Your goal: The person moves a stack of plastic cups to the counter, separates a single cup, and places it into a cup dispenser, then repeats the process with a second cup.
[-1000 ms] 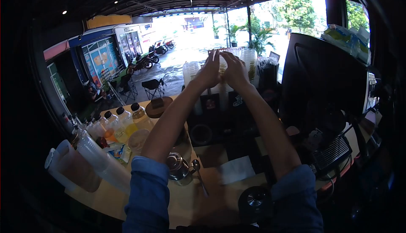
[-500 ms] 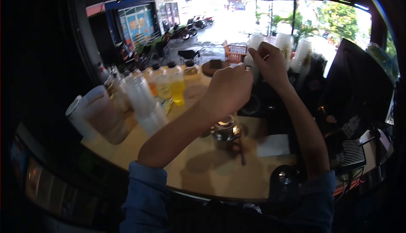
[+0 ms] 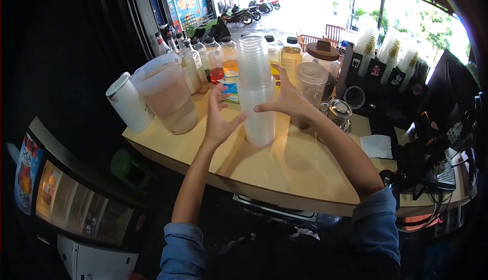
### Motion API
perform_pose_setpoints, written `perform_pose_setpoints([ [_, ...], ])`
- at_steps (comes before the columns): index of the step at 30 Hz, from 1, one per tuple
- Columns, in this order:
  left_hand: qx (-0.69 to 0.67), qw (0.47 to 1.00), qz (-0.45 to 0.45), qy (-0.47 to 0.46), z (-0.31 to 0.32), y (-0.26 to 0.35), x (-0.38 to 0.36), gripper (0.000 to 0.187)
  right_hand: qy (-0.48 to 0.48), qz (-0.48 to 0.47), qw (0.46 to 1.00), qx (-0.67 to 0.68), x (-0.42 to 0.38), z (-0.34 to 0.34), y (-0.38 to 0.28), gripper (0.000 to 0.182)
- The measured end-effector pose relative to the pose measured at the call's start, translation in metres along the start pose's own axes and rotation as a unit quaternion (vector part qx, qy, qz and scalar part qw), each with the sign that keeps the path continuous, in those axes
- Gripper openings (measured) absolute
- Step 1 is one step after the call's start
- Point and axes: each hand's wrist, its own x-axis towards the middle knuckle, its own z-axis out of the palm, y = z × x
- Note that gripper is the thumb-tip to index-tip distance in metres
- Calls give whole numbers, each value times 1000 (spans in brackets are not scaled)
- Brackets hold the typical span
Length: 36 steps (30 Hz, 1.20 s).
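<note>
A tall stack of clear plastic cups stands on the wooden counter, almost straight in front of me. My left hand is just left of the stack, its fingers spread and curved toward it. On the other side is my right hand, also open, with the thumb across the front of the cups and the fingers apart. Whether the right hand touches the plastic is hard to tell. Right behind that hand are a clear lidded jar and a metal press or pot.
Left on the counter are a pinkish lidded pitcher and a white canister. Several bottles line the back. A wooden-lidded jar, cup stacks, a white paper and a dark machine are to the right.
Both hands have come down and back from the far right of the counter to either side of the cup stack. The view has turned left and downward.
</note>
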Motion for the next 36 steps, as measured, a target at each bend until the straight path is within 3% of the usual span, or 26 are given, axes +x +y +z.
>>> perform_pose_setpoints([
  [2,2,999,-24,-28,5,-13,-4,100,-18,-19,995,101,10,10,7,110],
  [6,-3,995,-56,-84,20,-18,5,115,26,-7,996,89,12,17,-3,111],
  [9,-37,994,-19,-97,28,-18,18,116,23,22,997,71,7,16,-9,106],
  [14,-72,990,-34,-118,31,-14,28,114,46,67,996,34,1,15,-24,99],
  [21,-63,991,-19,-118,21,-15,29,105,41,59,997,43,9,13,-25,97],
  [28,-73,990,-18,-116,18,-26,35,103,100,-15,993,54,23,15,-23,99],
  [30,-2,996,-24,-90,20,-30,33,105,127,-37,989,62,34,6,-29,99],
  [33,-17,993,-38,-106,19,-28,34,106,129,-21,987,96,47,-15,-47,106],
  [36,16,995,9,-101,12,-14,33,106,107,35,990,80,46,-35,-40,119],
])
